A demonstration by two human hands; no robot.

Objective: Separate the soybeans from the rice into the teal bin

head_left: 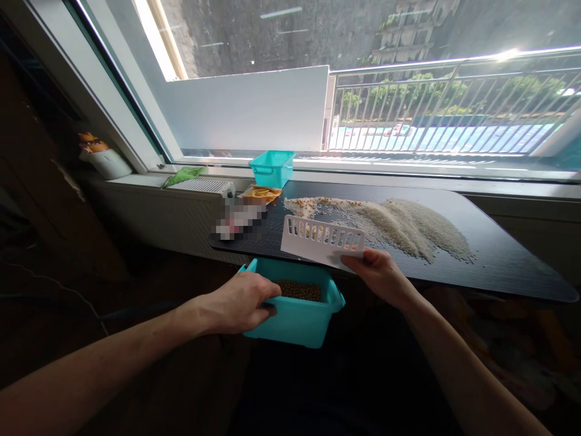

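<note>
Grasping one turquoise bin of small brown pieces below one table's edge with our left hand, we pinch one slotted white plate in our right hand, near one grain spread.

Looks forward and down from the wearer's head, over the left forearm at eight o'clock and the right forearm at four. Stands near to the left hand at seven o'clock and the right hand at four, farther from the window at twelve. Faces that window across a dark tabletop, spread from the centre toward three o'clock. Takes in a broad sweep, from a white pot-like object between nine and ten o'clock to the railing outdoors at two.
</note>
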